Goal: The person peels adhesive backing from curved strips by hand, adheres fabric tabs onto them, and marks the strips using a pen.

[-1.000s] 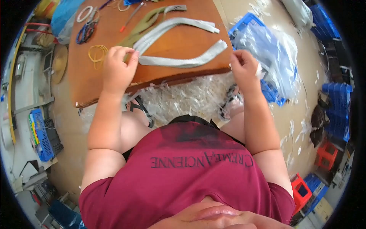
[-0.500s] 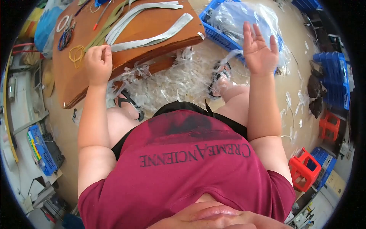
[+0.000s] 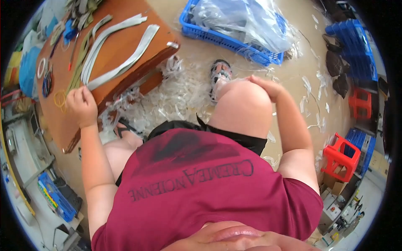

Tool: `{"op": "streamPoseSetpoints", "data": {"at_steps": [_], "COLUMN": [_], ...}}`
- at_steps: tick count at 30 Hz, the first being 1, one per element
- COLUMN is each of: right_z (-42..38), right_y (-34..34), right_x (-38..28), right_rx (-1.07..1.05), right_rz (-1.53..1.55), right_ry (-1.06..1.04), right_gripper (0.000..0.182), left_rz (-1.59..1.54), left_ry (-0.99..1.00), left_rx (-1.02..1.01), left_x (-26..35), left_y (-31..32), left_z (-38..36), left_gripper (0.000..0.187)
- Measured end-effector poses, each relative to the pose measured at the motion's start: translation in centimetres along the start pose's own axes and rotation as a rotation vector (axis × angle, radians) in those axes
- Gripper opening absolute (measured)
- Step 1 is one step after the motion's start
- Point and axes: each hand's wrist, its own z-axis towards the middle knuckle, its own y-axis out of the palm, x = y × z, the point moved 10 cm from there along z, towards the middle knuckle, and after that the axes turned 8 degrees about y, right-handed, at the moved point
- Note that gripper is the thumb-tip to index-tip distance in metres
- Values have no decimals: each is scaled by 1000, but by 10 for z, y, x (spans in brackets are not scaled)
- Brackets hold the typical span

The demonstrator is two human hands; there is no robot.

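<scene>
My left hand (image 3: 82,107) is closed at the near edge of the brown table (image 3: 121,12), its fingertips on the end of a pale grey strip (image 3: 125,67). The strip lies flat and bends away across the tabletop, beside a second group of pale strips (image 3: 111,31). Olive-green strips (image 3: 83,50) lie to their left. My right hand (image 3: 268,88) rests on my bent right knee (image 3: 243,98), with its fingers laid along the skin and partly hidden. No object shows in it.
A yellow cord loop (image 3: 60,99) and a white ring (image 3: 42,67) are on the table. Clear plastic scraps (image 3: 180,88) cover the floor by my feet. Beyond them is a blue basket (image 3: 226,41) of plastic bags. Red stools (image 3: 341,157) stand at right.
My right hand has come down from a raised, open palm onto my knee. The view has shifted, and my left hand stays at the strip's end.
</scene>
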Motion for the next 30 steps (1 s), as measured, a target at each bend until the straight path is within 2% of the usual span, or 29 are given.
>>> {"op": "streamPoseSetpoints", "data": {"at_steps": [1,3,4,5,6,8,13,15,18,21,22,23,25,26,28,30], "right_z": [13,39,66,96,96,113,148,144,96,80,107,132,216,254,195,149], "right_y": [-8,-7,-16,-24,-18,-10,2,-7,-26,-19,-27,-26,-47,-65,-53,-35], "right_x": [28,47,57,75,61,62,63,54,16,-2,5,25,76,93,55,24], "right_rx": [-4,-30,-79,-66,-46,-84,-204,-163,23,11,78,4,18,96,220,212], "right_rz": [181,399,470,586,588,586,377,165,-241,-390,-541,-360,-264,-349,-574,-613], "right_ry": [130,169,116,149,35,12,109,142,130,8,-103,-70,-85,-121,-142,-59], "right_gripper": [57,57,50,42,36,37,40,41,44,46,46,46,47,49,55,65], "left_rz": [9,30,30,29,29,29,-12,-16,-43,-31,-22,-18,-5,12,-10,-14], "left_ry": [6,21,4,-10,-13,-9,32,22,4,1,19,38,40,23,12,-1], "left_rx": [1,-32,-38,-49,-68,-99,-133,-157,-196,-231,-211,-182,-146,-149,-156,-180], "left_x": [2,4,5,5,5,3,2,3,3,2,2,0,-6,-10,-11,-10], "left_y": [0,3,4,5,7,11,16,19,23,25,24,23,26,28,28,28], "left_z": [0,1,2,1,0,-1,-3,-2,-3,-3,-4,-6,-10,-14,-15,-10], "left_gripper": [6,6,6,6,7,7,8,8,9,9,10,10,10,10,10,11]}}
